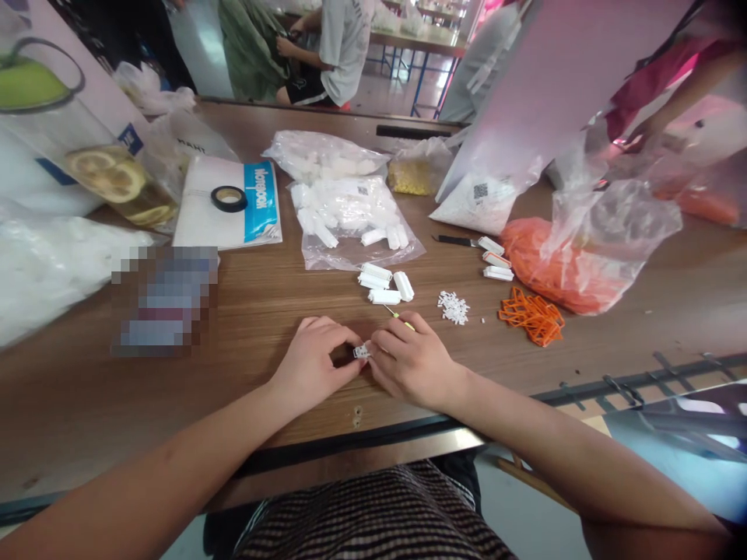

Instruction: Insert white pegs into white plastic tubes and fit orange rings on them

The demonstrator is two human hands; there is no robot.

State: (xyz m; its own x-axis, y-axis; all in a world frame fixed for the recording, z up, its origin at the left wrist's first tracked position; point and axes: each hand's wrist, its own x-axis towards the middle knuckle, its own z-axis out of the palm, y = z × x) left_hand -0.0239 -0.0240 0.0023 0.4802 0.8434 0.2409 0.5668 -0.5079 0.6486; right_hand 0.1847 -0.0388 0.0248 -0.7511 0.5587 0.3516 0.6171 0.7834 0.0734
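Note:
Between my two hands, just above the table's front part, is a small white plastic part. My left hand pinches it between thumb and index finger. My right hand closes on its other end, and a thin tool with a yellow-green handle sticks out from the curled fingers, its metal tip pointing away to the left. Beyond my hands lie several white plastic housings. Right of them is a heap of tiny white pieces, then a pile of orange rectangular frames.
Behind lie clear bags of white parts, a bag of yellow pieces and a bag of orange parts. A knife rests near more housings. At left are a notebook, black tape and a lemon drink bottle.

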